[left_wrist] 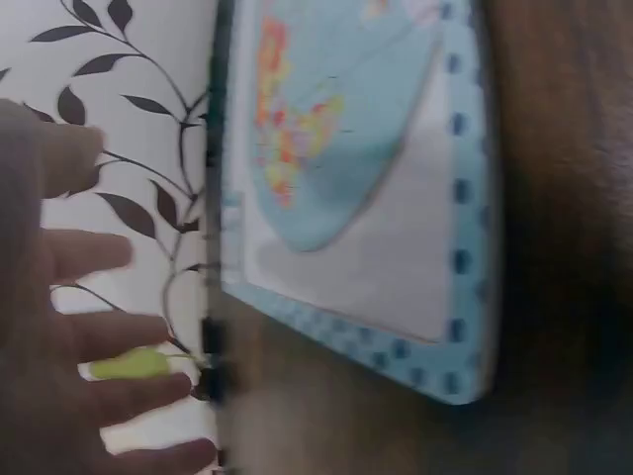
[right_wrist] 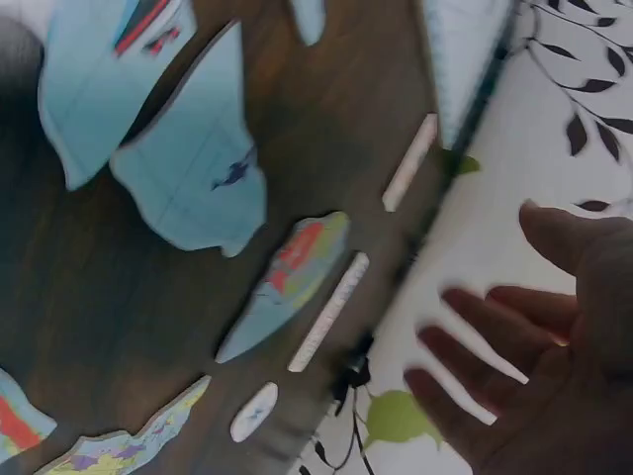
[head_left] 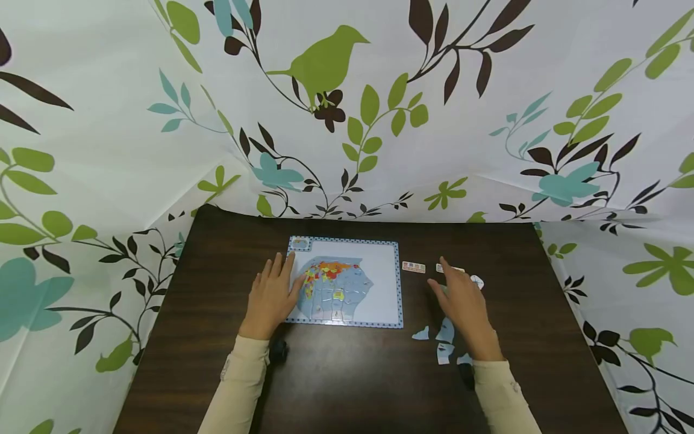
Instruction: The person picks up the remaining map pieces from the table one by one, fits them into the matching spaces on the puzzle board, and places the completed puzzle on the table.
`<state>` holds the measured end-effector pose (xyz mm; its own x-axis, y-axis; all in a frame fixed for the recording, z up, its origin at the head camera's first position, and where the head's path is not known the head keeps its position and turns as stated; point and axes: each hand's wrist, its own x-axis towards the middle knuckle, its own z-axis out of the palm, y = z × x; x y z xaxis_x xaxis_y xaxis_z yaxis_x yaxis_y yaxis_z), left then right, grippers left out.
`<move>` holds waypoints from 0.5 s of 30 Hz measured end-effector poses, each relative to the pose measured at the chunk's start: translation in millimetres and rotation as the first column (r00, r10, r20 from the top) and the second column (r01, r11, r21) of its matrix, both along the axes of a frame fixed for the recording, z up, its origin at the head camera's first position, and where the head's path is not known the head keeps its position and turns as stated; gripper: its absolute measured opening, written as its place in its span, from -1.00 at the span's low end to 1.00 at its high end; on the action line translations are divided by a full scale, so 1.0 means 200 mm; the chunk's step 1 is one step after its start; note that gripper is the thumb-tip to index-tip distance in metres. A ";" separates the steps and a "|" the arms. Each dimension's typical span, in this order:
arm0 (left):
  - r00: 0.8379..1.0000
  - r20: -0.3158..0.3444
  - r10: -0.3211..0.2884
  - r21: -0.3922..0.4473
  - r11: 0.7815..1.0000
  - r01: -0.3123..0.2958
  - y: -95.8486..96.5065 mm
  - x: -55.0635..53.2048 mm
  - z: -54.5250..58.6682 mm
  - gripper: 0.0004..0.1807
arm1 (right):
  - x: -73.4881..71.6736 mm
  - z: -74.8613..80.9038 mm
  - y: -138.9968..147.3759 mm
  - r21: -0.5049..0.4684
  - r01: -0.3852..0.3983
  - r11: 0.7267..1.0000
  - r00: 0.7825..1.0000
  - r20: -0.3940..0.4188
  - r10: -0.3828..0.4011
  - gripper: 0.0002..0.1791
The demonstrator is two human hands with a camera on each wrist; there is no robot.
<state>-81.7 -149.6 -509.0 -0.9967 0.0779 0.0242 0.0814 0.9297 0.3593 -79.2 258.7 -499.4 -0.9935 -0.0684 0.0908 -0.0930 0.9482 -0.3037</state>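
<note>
A world-map jigsaw board [head_left: 386, 289] with a blue dotted border lies on the dark table. Joined blue map pieces [head_left: 355, 292] fill its left and middle part, and white backing shows on the right. My left hand [head_left: 269, 296] hovers at the board's left edge, fingers spread and holding nothing; the left wrist view shows these fingers [left_wrist: 129, 336] apart from the board. To the board's right, my right hand [head_left: 465, 304] is held above loose map pieces [head_left: 446, 330], fingers extended and gripping nothing. In the right wrist view a piece with red and green land [right_wrist: 297, 262] lies below that hand.
Two narrow printed strips [head_left: 414, 267] and a small oval piece [head_left: 477, 281] lie right of the board. Several blue pieces [right_wrist: 203, 158] are scattered nearer the table's front. A white leaf-and-bird patterned cloth [head_left: 461, 150] stands behind the table.
</note>
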 end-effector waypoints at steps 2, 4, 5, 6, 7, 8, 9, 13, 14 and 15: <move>0.997 0.074 0.020 0.003 1.000 -0.020 -0.02 0.01 -0.04 -0.20 | -0.05 -0.03 -0.01 -0.006 -0.017 1.000 0.999 0.028 0.017 -0.37; 0.989 0.143 0.040 0.010 0.999 -0.042 -0.04 0.02 -0.08 -0.15 | -0.09 -0.05 -0.01 -0.011 -0.028 1.000 0.998 0.048 0.028 -0.42; 0.983 0.176 0.049 0.013 0.999 -0.052 -0.05 0.02 -0.10 -0.12 | -0.12 -0.07 -0.02 -0.011 -0.032 0.999 0.998 0.056 0.032 -0.43; 0.978 0.200 0.054 0.022 0.998 -0.060 -0.06 0.03 -0.11 -0.09 | -0.14 -0.08 -0.02 -0.005 -0.039 0.999 0.997 0.062 0.039 -0.44; 0.974 0.219 0.059 0.029 0.997 -0.067 -0.07 0.03 -0.13 -0.07 | -0.16 -0.08 -0.02 0.002 -0.044 0.999 0.997 0.066 0.044 -0.44; 0.970 0.235 0.060 0.033 0.997 -0.070 -0.08 0.03 -0.14 -0.05 | -0.18 -0.09 -0.02 0.010 -0.052 0.999 0.996 0.071 0.052 -0.44; 0.967 0.247 0.058 0.039 0.997 -0.070 -0.08 0.03 -0.15 -0.04 | -0.19 -0.10 -0.02 0.022 -0.057 0.998 0.996 0.077 0.055 -0.45; 0.962 0.268 0.049 0.062 0.996 -0.068 -0.11 0.04 -0.17 0.01 | -0.24 -0.11 -0.03 0.044 -0.063 0.997 0.992 0.113 0.057 -0.43; 0.962 0.271 0.046 0.064 0.996 -0.066 -0.11 0.04 -0.17 0.03 | -0.24 -0.12 -0.03 0.049 -0.060 0.997 0.991 0.122 0.054 -0.43; 0.961 0.274 0.045 0.065 0.996 -0.065 -0.11 0.04 -0.18 0.04 | -0.25 -0.13 -0.03 0.051 -0.054 0.997 0.991 0.129 0.047 -0.43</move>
